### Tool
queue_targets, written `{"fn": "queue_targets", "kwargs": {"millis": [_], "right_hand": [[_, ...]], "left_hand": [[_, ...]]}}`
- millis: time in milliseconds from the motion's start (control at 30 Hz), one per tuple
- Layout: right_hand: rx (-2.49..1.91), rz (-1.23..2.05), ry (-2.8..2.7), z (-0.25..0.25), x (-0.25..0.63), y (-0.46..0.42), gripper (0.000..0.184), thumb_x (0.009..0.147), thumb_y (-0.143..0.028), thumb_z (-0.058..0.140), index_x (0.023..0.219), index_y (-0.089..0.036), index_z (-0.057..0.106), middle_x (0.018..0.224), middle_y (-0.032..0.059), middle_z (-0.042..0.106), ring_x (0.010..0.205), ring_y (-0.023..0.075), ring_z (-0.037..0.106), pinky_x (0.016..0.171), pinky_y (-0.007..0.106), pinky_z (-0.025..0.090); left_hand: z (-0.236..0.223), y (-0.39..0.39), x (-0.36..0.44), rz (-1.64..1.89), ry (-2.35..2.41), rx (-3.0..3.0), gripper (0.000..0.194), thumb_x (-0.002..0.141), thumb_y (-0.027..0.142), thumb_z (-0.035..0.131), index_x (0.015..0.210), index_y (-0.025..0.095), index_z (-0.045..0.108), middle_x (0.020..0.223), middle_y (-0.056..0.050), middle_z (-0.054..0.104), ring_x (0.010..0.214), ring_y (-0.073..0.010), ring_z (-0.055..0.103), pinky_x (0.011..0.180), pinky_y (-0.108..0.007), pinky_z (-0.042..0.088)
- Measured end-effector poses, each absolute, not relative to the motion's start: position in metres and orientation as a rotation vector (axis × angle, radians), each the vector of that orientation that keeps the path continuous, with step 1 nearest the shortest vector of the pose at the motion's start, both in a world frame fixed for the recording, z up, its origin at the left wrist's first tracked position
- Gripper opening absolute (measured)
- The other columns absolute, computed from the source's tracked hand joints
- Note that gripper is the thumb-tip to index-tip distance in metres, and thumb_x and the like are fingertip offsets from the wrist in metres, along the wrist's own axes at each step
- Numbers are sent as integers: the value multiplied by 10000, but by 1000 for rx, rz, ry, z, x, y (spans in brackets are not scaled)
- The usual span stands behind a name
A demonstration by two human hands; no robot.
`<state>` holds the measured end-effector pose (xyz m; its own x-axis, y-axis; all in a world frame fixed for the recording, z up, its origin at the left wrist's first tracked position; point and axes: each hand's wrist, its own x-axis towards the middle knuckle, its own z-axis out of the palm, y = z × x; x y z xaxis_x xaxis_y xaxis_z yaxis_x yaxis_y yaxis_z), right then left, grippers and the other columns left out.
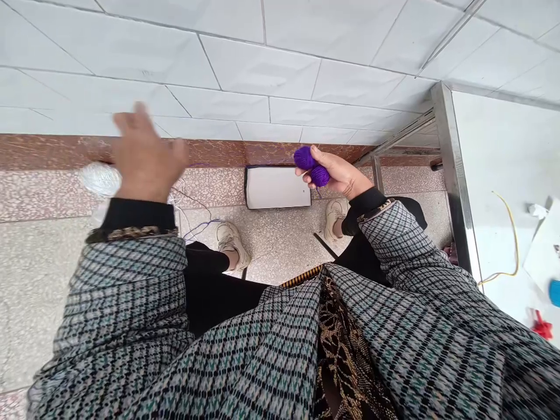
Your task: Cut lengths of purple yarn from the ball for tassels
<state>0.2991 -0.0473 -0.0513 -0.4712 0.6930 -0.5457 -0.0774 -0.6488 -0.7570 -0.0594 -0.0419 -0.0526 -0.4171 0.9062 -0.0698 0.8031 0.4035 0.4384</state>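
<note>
Over the terrazzo floor (pixel 39 280): both hands reach out from plaid sleeves (pixel 131 315), above a pair of white sneakers (pixel 231 245).

Right hand (pixel 339 174): clenched around purple yarn balls (pixel 311 166), two small lobes pinched by the fingers and thumb, held up just in front of a white flat box (pixel 275 188).

Left hand (pixel 146 156): open with fingers spread and blurred by motion, grasping nothing that shows.

Thin strand: a violet thread (pixel 202 228) lies low beside the left sneaker; whether it joins the yarn cannot be told.

Around the feet: a white cable (pixel 186 201) trails near the thread, and a clear plastic bundle (pixel 100 179) sits below the left hand against a brown marble skirting (pixel 52 150).

To the right: a steel frame (pixel 455 175) edges a white tabletop (pixel 494 175) carrying a yellow cable (pixel 515 245).

Risk: the small yarn balls could slip from the pinch and roll across the floor. Any loose thread could snag on the sneakers or tangle with the white cable, and a sharp swing of the left hand could pull it tight.
</note>
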Motion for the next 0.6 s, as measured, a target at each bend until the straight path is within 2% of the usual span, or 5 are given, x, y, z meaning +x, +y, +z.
{"fn": "queue_targets", "kwargs": {"millis": [133, 233, 333, 500, 600], "right_hand": [[-1254, 2256, -989, -69, 273, -56, 410, 1224, -537, 773, 1083, -169, 662, 838, 11, 753, 619, 104, 670, 525, 175, 553], [-1315, 2303, -942, -85, 254, -66, 271, 1255, -370, 742, 1089, -168, 670, 818, 4, 740, 598, 103, 673, 500, 162, 548], [-1356, 2329, -880, -101, 241, -74, 229, 1257, -290, 726, 1072, -168, 669, 775, -7, 716, 586, 105, 667, 489, 160, 541], [-1260, 2410, -805, -137, 228, -80, 404, 1269, -488, 695, 1037, -158, 674, 750, 21, 713, 601, 125, 652, 491, 172, 528], [-1368, 2345, -877, -175, 230, -84, 530, 1315, -610, 509, 1082, -162, 669, 848, 57, 769, 668, 126, 690, 536, 167, 547]], "left_hand": [[-79, -60, -2, 602, 1560, 1855, 776, 988, 281, 754, 1741, 178, 602, 1690, -149, 665, 1517, -333, 646, 1409, -589, 513], [-102, -74, 21, 534, 1201, 1900, 644, 1000, 401, 722, 1604, 181, 734, 1586, -149, 734, 1468, -331, 690, 1370, -546, 546], [-118, -85, 24, 421, 1159, 1888, 586, 976, 424, 740, 1510, 186, 786, 1544, -152, 759, 1475, -346, 686, 1369, -548, 539], [-129, -99, 16, 364, 1256, 1758, 582, 942, 380, 768, 1482, 163, 761, 1527, -166, 765, 1396, -351, 718, 1285, -541, 601], [-136, -104, 11, 420, 1343, 1659, 569, 906, 361, 793, 1444, 179, 754, 1512, -159, 772, 1349, -354, 746, 1248, -555, 623]]}}
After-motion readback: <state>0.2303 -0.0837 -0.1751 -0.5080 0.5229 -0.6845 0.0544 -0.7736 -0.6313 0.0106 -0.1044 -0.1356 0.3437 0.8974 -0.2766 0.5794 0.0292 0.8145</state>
